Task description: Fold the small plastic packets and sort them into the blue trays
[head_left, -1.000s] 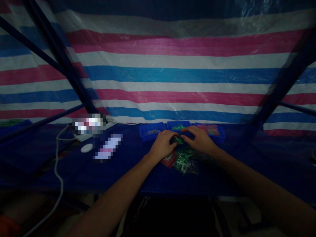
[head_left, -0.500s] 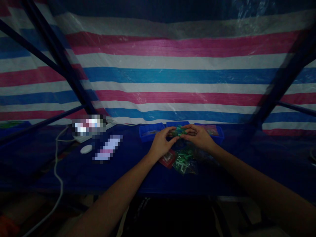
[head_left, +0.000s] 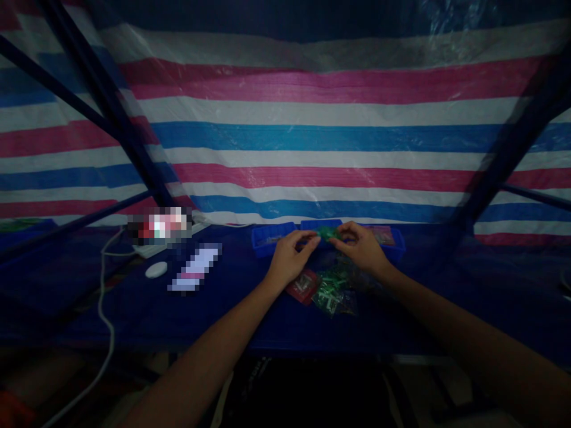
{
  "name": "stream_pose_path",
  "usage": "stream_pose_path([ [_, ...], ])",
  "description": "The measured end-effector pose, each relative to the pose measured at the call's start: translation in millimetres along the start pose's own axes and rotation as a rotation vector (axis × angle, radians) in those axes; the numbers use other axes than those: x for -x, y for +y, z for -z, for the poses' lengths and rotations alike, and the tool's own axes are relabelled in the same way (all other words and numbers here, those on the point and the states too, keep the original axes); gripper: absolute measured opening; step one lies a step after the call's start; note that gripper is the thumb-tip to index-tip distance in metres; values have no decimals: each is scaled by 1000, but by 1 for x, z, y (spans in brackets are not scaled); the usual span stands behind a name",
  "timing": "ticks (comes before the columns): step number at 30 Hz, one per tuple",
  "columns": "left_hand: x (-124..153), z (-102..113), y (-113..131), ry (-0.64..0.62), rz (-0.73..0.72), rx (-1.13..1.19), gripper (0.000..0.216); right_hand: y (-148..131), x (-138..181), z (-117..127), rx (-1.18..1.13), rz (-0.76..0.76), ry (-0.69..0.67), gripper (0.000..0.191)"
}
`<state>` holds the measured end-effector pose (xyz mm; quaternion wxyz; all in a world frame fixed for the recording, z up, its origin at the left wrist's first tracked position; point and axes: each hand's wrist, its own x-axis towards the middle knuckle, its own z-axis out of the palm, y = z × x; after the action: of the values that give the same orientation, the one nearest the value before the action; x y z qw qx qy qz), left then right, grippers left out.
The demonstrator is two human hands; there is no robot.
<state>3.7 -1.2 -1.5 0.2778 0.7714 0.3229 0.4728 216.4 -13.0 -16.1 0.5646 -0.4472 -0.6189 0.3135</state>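
Observation:
A small green plastic packet [head_left: 328, 233] is stretched between my two hands above the table. My left hand [head_left: 291, 257] pinches its left edge with thumb and fingertips. On the other side, my right hand [head_left: 363, 249] grips the right edge, fingers curled in. What the packet contains is too dark to make out. Below the hands lie a pile of clear bags with green and white pieces [head_left: 331, 288] and a red packet [head_left: 304, 285] with small pale parts. The pile reaches under my right wrist.
Behind the hands stand a left blue bin [head_left: 263, 242], a middle blue bin [head_left: 307, 224] and a right blue bin [head_left: 397, 246]. To the left are a white round object [head_left: 156, 270], a blurred-out phone-like shape [head_left: 196, 267] and a white cable [head_left: 104, 297]. Striped sheeting hangs behind.
My hands have drawn slightly apart, and the left fingers have moved from behind the green packet to its left edge. The bags below lie as before.

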Motion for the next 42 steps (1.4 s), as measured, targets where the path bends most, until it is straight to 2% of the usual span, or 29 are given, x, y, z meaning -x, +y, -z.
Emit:
stream_pose_path([
  [3,0,-1,2,-116,-35,46,38,-5,4,0,-20,31,-200,35],
  [6,-3,1,-3,-113,-76,7,31,-7,6,-2,-46,28,-313,34],
  [9,-6,3,-13,-57,-8,25,26,-6,5,-2,-46,9,-214,32],
  [12,-7,2,-20,-62,111,216,34,-4,2,-2,-73,10,-86,40],
  [14,-7,-1,-20,-81,130,329,39,-4,2,-3,-136,-11,-126,46],
  [17,-6,-6,-19,-109,118,384,38,-2,2,-3,-203,-73,-229,41],
  [19,-5,-8,-19,-105,123,359,40,0,1,-2,-188,-95,-230,35],
  [22,-4,-6,-17,-28,116,222,46,4,0,0,-141,-104,-148,33],
  [24,-3,-3,-15,16,64,106,39,5,-1,2,-111,-103,-52,32],
  [27,-2,-1,-7,-33,-14,45,28,2,0,3,-98,-101,14,34],
  [29,0,-3,-4,-91,-13,107,39,-1,1,2,-109,-100,-60,36],
  [32,0,-6,-3,-128,17,190,52,-5,3,1,-137,-68,-250,40],
  [35,-1,-4,-8,-152,56,150,38,-4,4,-1,-149,-46,-362,39],
  [37,-3,-2,-14,-171,79,106,27,-1,3,-1,-113,-48,-333,33],
  [39,-5,-1,-19,-171,102,140,25,1,3,-2,-53,-45,-233,31],
  [42,-4,-5,-21,-152,134,278,42,0,2,-2,-1,-3,-63,37],
])
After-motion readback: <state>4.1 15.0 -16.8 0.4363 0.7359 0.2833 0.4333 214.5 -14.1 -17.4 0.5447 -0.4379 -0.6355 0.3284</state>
